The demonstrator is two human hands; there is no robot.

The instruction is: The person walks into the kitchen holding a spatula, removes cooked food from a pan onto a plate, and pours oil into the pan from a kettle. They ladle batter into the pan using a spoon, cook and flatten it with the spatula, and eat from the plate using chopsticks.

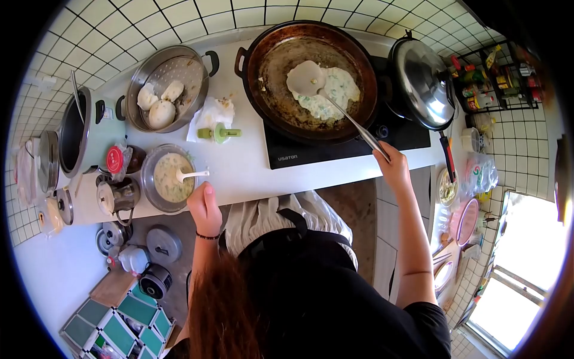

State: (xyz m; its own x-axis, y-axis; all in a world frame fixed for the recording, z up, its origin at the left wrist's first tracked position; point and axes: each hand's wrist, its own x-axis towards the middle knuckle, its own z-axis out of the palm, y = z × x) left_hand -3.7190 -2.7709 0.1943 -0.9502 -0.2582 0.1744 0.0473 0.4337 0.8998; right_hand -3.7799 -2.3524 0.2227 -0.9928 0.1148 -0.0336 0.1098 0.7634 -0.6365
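My right hand (pixel 393 166) is closed around the handle of a metal ladle (pixel 353 121). The ladle's round head rests over a pale, green-flecked batter pancake (pixel 341 90) in a large brown-rimmed wok (pixel 281 122). My left hand (pixel 205 209), fingers curled and thumb up, is at the counter's front edge beside a metal bowl (pixel 149 188). What its fingers hold, if anything, is hidden. In the bowl is pale batter (pixel 170 186) with green bits, and a white spoon (pixel 192 174) leans out of it toward my left hand.
The wok stands on a black induction cooker (pixel 299 157), next to a lidded pan (pixel 423 75). Behind the batter bowl are a steamer pot (pixel 188 72) holding pale pieces and a green-handled tool (pixel 219 133) on tissue. A cooker pot (pixel 98 134) and jars crowd the left.
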